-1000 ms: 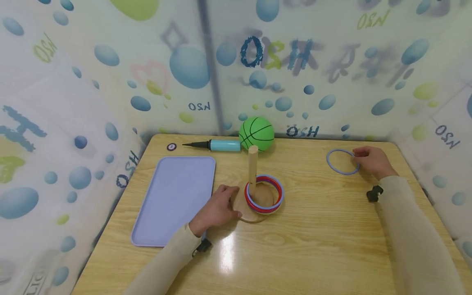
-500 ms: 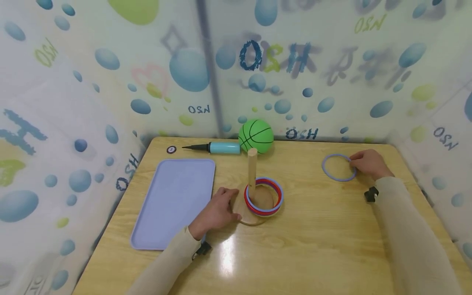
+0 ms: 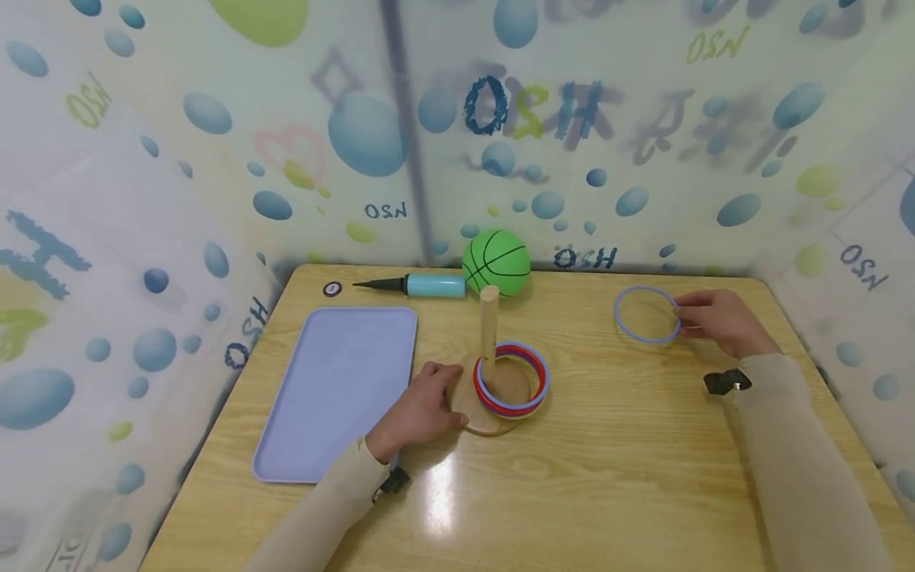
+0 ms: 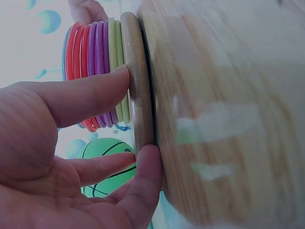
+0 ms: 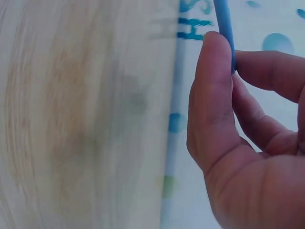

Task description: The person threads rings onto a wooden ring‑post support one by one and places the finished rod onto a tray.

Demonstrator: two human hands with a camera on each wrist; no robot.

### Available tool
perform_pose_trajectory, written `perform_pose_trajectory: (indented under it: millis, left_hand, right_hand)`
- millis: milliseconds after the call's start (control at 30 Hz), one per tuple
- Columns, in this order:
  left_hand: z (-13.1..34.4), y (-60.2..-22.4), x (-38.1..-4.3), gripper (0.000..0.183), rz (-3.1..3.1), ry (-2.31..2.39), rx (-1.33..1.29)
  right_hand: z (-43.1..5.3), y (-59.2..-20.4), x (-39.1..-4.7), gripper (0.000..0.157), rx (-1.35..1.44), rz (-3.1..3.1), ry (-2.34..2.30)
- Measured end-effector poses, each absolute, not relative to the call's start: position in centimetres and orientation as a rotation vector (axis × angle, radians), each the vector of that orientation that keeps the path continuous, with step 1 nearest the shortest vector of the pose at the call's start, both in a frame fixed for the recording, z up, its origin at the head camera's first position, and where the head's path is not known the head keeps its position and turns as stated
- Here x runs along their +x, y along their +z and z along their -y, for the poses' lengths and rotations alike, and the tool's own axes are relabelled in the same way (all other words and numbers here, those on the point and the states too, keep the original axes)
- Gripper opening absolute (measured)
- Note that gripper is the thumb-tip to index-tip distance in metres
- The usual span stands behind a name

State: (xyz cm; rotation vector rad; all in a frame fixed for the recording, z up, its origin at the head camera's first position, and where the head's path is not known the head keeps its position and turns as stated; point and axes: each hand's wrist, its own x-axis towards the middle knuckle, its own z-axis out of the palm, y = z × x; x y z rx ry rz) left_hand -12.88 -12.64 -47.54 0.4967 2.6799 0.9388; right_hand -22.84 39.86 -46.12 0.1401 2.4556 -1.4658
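Over the right part of the table, my right hand (image 3: 722, 319) pinches a thin light-blue ring (image 3: 646, 342) at its right side. The right wrist view shows the thumb on one face of the ring (image 5: 225, 24) and fingertips on the other. My left hand (image 3: 420, 405) grips the edge of a round wooden base (image 3: 515, 385), thumb and fingers spread along its rim. From the base rises an upright wooden peg (image 3: 489, 330). Around it lies a stack of rings (image 4: 97, 47), yellow-green lowest, then purple, red and a blue one on top.
A lavender tray (image 3: 343, 389) lies left of the base, partly behind the left arm. Along the back stand a green ball (image 3: 496, 262) and a blue hand pump (image 3: 436, 286). A small round disc (image 3: 332, 289) lies at the back left, near the patterned wall.
My right hand has moved left with the light-blue ring, which now appears higher above the table. The left hand keeps its place on the base.
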Motion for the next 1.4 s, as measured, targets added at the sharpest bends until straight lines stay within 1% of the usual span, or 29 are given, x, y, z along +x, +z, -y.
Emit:
perform_pose_trajectory:
  millis: [133,200,267,367,400,433,500,667,800,1233,1400]
  left_hand:
    - [12.6,-47.4,-12.9,0.085,-2.683,0.947,0.494]
    - [12.6,-47.4,-12.8,0.084,-2.685,0.949,0.491]
    - [12.6,-47.5,-12.8,0.084,-2.686,0.947,0.490]
    - [12.6,-47.6,-12.8,0.084,-2.683,0.941,0.487]
    - [12.6,-47.6,-12.8,0.085,-2.681,0.939,0.487]
    - [12.6,-47.6,-12.8,0.085,-2.680,0.936,0.487]
    - [12.6,-47.7,-12.8,0.085,-2.680,0.932,0.489]
    - [12.6,-47.7,-12.8,0.085,-2.677,0.931,0.498]
    - [12.6,-47.6,-12.8,0.085,-2.672,0.933,0.498]
    - [12.6,-47.4,-12.7,0.084,-2.692,0.938,0.500]
    - [12.7,-47.5,-12.7,0.084,-2.694,0.936,0.501]
  right_hand:
    - [-39.1,-45.1,-22.2,0.055,0.120,-2.455,-1.516]
    - [-38.7,-44.6,-21.8,0.052,0.117,-2.450,-1.550]
    - [-38.4,-44.1,-21.5,0.040,0.116,-2.432,-1.603]
    - [-38.1,-43.4,-20.9,0.017,0.117,-2.338,-1.769]
    - [-38.0,-43.1,-20.7,0.011,0.109,-2.304,-1.824]
    - [-37.8,-42.8,-20.5,0.010,0.101,-2.261,-1.886]
    - [-37.5,-42.3,-20.0,0.012,0.073,-2.183,-1.995]
    - [-36.4,-40.9,-18.9,0.011,-0.002,-2.046,-2.185]
    - [-35.5,-39.9,-18.3,0.015,-0.080,-1.945,-2.301]
    - [-32.1,-36.0,-16.7,0.024,-0.365,-1.757,-2.438]
    - [-30.0,-34.7,-15.9,0.028,-0.476,-1.685,-2.503]
